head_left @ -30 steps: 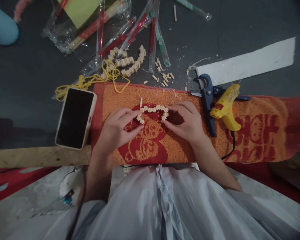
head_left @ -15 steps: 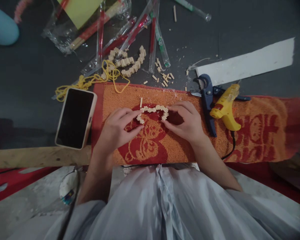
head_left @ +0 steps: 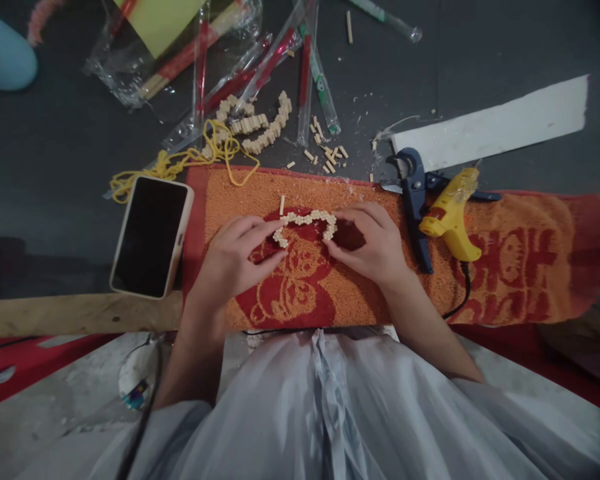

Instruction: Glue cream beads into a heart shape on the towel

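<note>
Between both hands is a curved piece of short wooden sticks, pale and joined side by side, its two ends bent toward me. My left hand grips its left end between thumb and fingers. At the right end, my right hand pinches it the same way. Beneath them lies an orange and red towel. One loose short stick rests on the towel just beyond my left fingertips.
A phone lies left, beside yellow cord. On the right are a blue-handled cutter, a yellow glue gun and a white strip. Beyond the towel are stick pieces, more joined curves and plastic-wrapped packets.
</note>
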`<state>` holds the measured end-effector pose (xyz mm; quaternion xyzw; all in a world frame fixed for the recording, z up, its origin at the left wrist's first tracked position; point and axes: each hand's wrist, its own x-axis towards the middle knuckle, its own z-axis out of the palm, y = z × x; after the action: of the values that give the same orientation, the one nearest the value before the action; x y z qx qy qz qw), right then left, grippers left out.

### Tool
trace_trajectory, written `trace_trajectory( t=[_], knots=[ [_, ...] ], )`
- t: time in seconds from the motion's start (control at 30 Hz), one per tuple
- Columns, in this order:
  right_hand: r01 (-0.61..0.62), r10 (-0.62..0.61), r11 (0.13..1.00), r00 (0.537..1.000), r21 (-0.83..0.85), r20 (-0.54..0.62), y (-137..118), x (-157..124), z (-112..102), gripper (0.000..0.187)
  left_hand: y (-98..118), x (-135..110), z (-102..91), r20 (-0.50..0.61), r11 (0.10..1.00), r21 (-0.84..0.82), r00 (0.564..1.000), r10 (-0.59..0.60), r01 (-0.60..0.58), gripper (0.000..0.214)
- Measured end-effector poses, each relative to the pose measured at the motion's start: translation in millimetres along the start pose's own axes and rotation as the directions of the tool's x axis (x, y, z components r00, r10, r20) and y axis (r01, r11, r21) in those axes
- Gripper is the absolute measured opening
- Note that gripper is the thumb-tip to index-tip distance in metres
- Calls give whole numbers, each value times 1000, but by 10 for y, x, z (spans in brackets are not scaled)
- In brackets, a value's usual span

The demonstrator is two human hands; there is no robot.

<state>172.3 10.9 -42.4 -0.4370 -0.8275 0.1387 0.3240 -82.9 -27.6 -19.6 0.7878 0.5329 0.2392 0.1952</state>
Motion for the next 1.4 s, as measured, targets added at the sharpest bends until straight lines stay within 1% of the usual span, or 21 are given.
trace_trajectory(
  t=[0.2,0.43,0.63,0.73,0.83,0.97,1.17,1.4],
  knots=[
    [-20,20,1000,999,4,37,-9,4,-26,31,6,4,-5,-4,1000,-17,1000,2,-2,38],
    [-53,53,999,996,-5,72,5,-10,-28,41,-7,14,5,-8,998,-61,1000,-25,24,46],
    [-55,56,998,995,-13,79,20,-14,-18,38,-15,14,18,-14,998,-48,999,-40,39,43],
    [-38,38,999,997,-4,66,25,-13,-16,36,-18,12,25,-32,999,-29,999,-30,29,38],
    [-47,48,999,996,-10,73,25,-10,-15,35,-20,14,32,-51,1000,-19,999,-16,16,34],
    [-46,46,999,996,3,76,29,-5,-14,33,-18,16,34,-59,1000,-27,998,-9,8,33],
    [-22,19,999,998,47,59,39,3,-4,31,-20,10,29,-41,999,-26,999,-26,25,33],
    [-29,29,1000,998,-6,59,26,-2,-1,32,-18,20,30,-51,1000,-20,999,-11,10,32]
  ],
)
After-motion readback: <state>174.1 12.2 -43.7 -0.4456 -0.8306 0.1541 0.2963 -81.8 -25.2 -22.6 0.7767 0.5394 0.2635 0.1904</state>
